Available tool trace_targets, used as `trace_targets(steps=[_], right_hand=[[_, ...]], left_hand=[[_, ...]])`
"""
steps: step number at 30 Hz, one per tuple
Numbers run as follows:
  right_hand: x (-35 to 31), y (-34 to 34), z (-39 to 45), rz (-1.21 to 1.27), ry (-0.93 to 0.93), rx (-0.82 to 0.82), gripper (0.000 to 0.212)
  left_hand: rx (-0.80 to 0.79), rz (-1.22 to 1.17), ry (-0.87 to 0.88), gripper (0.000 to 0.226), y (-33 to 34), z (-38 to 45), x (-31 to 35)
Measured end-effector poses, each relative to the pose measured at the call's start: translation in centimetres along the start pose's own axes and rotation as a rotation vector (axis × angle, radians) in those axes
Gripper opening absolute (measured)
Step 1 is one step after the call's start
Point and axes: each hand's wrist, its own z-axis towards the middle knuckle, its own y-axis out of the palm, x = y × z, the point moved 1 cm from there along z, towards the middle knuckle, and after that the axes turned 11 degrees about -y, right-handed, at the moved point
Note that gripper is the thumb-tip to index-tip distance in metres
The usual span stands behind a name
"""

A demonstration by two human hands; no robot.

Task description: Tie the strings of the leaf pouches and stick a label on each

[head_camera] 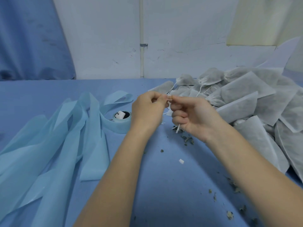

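Crumbs of dried grey-green leaf (229, 213) lie scattered nearest me on the blue cloth-covered worktop (164, 194), and a small white paper scrap (181, 161) sits among them, apart from everything else. Both bare forearms reach forward from the bottom edge. My left hand (148, 110) has its fingers curled, thumb and forefinger pinching a thin white string (169, 99). My right hand (193, 117) faces it, fingertips almost touching the left's, pinching the same string from the other side; its lower fingers are curled in, and a loose white string end (177, 128) hangs below them. I cannot tell which pouch this string belongs to, since the hands cover it. Left of the hands long strips of pale blue non-woven fabric (65, 145) sprawl across the worktop, running back to a pale blue roll (122, 120) with a white label piece (120, 114) resting in its dark core. To the right, beside and beyond my right hand, a heap of grey-white non-woven leaf pouches (246, 99) is piled up, some flat and open, some at the back with their strings drawn tight. Behind it all stands a scuffed white wall (180, 38) with a vertical white pipe (141, 38).
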Motion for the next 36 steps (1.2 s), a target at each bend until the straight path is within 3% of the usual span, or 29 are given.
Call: trace_targets(steps=[2, 6, 10, 14, 17, 20, 22, 25, 29, 33, 36], right_hand=[[-0.2, 0.1, -0.1, 0.107, 0.05, -0.074, 0.007], [-0.3, 0.1, -0.1, 0.107, 0.075, -0.043, 0.024], [-0.7, 0.1, -0.1, 0.073, 0.039, -0.002, 0.031], [-1.0, 0.0, -0.1, 0.058, 0.018, 0.024, 0.031], [-0.8, 0.0, 0.0, -0.045, -0.077, 0.07, 0.019], [-0.9, -0.4, 0.1, -0.31, -0.265, 0.11, 0.015], [-1.2, -0.7, 0.0, -0.439, -0.379, 0.093, 0.015], [-1.2, -0.7, -0.1, -0.538, -0.499, 0.041, 0.016], [0.1, 0.3, -0.2, -0.447, -0.482, -0.022, 0.013], [0.3, 0.5, -0.4, -0.535, -0.541, 0.049, 0.017], [0.1, 0.0, -0.5, -0.62, -0.573, 0.07, 0.019]], left_hand=[[-0.042, -0.058, 0.01, 0.022, 0.0, 0.1, 0.3], [0.029, -0.114, 0.136, 0.018, 0.4, -0.6, 0.5], [0.138, -0.049, 0.299, 0.028, 0.1, -1.2, 0.7], [0.181, 0.052, 0.356, 0.012, -0.3, -1.1, 0.8], [0.279, 0.178, 0.451, 0.003, -0.6, -0.6, 0.5], [0.375, 0.316, 0.553, 0.004, -0.5, -0.4, 0.4], [0.336, 0.343, 0.521, 0.006, -0.3, -0.4, 0.4], [0.196, 0.262, 0.339, 0.006, -0.1, -0.4, 0.6], [0.061, 0.134, 0.117, 0.022, -0.2, -0.5, 1.1], [0.044, 0.002, 0.027, 0.032, -0.3, -0.4, 1.6], [0.131, -0.001, 0.026, 0.031, -0.7, 0.0, 1.5]])
